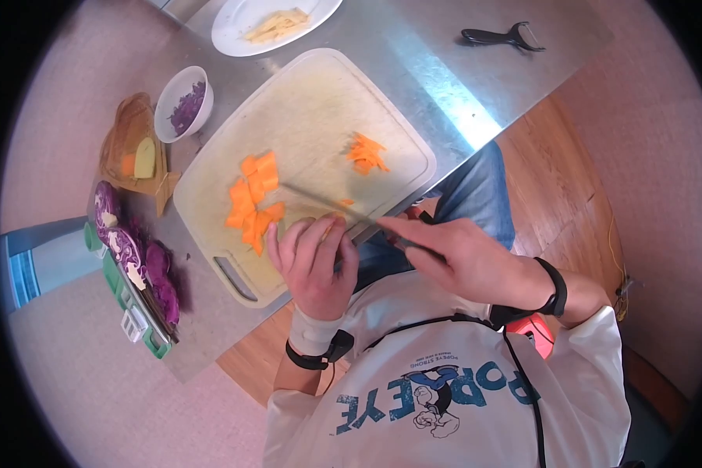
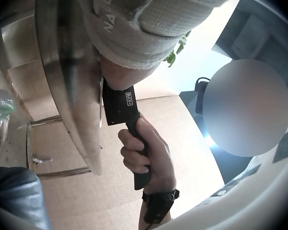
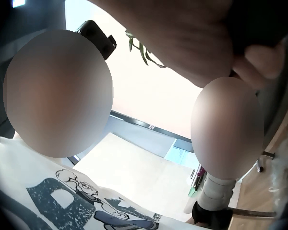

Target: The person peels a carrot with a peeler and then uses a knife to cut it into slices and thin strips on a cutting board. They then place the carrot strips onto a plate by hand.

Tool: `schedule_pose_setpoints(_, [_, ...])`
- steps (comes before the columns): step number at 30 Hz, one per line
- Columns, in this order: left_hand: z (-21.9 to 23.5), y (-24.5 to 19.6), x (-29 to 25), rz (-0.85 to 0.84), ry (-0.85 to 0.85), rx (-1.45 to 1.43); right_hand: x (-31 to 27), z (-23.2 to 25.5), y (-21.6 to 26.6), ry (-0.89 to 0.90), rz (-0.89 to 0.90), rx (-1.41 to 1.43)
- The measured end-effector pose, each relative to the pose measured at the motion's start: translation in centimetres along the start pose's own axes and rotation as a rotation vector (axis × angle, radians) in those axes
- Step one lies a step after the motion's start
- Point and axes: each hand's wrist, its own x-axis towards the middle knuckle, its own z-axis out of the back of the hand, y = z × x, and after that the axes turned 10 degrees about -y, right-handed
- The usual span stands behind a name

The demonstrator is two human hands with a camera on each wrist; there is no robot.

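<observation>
In the head view my left hand [image 1: 313, 269] bends its fingers down at the board's near edge, pinching a carrot piece mostly hidden under the fingertips. Beside those fingers lies the blade of a black knife [image 1: 327, 204], its handle gripped by my right hand [image 1: 476, 261]. The left wrist view shows the right hand [image 2: 146, 153] curled round the handle below the dark blade [image 2: 119, 104]. On the cutting board [image 1: 312, 93], flat orange carrot pieces [image 1: 242, 207] lie at the left and thin carrot strips [image 1: 366, 154] at the right. A small carrot sliver [image 1: 346, 202] is by the blade.
Beyond the board stand a plate [image 1: 230, 27] of pale strips and a bowl [image 1: 164, 113] of shredded purple cabbage. A basket [image 1: 125, 125], cut purple cabbage [image 1: 157, 273] and a green slicer [image 1: 115, 285] are at the left. A black peeler [image 1: 487, 37] lies at the far right.
</observation>
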Motion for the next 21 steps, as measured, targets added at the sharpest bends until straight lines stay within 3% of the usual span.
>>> schedule_pose_setpoints(2, [0.1,-0.1,0.1,0.010,0.001,-0.004,0.0,-0.1,-0.4,-0.093,0.036,0.072])
schedule_pose_setpoints(10, [-0.1,0.3,-0.3,-0.012,-0.014,0.001,-1.3,0.5,0.5,0.020,0.062,-0.050])
schedule_pose_setpoints(21, [-0.2,0.4,-0.6,-0.016,-0.014,0.000,-1.5,0.8,0.9,0.046,0.057,-0.100])
